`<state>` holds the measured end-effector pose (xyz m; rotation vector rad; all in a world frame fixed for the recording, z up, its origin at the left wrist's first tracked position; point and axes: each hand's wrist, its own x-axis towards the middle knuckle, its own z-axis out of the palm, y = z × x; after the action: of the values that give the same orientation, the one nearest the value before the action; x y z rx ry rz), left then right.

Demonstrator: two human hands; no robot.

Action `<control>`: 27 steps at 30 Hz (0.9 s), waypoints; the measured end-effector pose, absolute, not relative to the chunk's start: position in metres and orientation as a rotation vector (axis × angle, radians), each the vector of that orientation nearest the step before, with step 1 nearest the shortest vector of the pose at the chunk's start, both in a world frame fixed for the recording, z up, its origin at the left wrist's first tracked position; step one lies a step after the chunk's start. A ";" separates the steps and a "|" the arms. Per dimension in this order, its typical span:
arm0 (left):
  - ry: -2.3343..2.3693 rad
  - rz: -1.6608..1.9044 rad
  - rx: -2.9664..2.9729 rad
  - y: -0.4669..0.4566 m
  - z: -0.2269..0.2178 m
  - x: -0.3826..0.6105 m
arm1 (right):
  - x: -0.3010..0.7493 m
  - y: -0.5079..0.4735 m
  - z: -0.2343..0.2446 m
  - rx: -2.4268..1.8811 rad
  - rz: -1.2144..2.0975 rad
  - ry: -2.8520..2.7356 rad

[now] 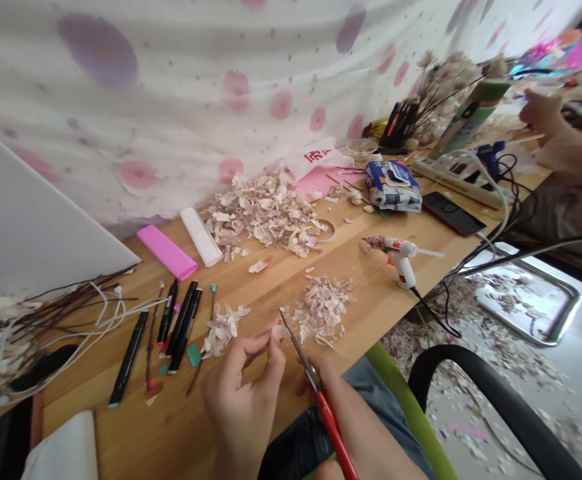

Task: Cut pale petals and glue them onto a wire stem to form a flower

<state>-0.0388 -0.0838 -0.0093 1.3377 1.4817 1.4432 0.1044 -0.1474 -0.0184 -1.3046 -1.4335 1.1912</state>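
Note:
Between thumb and forefinger, my left hand (245, 387) pinches a small pale petal (281, 331). My right hand (353, 417) grips scissors (329, 417) with red handles; their narrow metal blades point up and left, right beside the petal. Whether the blades touch the petal, I cannot tell. Just beyond the scissor tips lies a small heap of pale petal pieces (323, 303) on the wooden table (251, 287). A smaller petal cluster (225, 328) rests left of it, near my left hand.
Behind is a large petal pile (265, 210). Black markers (183, 320) lie left, near pink (167, 252) and white (201, 237) rolls. At right stand a glue gun (401, 257), a wipes pack (393, 185) and a phone (453, 213). Another person's hand (545, 120) is at far right.

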 end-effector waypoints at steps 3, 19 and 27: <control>1.478 1.407 1.295 -0.085 -0.006 -0.034 | 0.098 -0.143 -0.025 -1.290 1.282 -1.387; 1.431 1.192 1.234 -0.078 0.003 -0.036 | 0.109 -0.137 -0.029 -1.427 1.272 -1.441; 1.369 1.090 1.205 -0.072 0.002 -0.040 | 0.119 -0.136 -0.022 -1.483 1.287 -1.514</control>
<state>-0.0396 -0.0717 0.0016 1.2051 1.3687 1.0904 0.1194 -0.1357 -0.0217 -1.4831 -1.5142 1.2867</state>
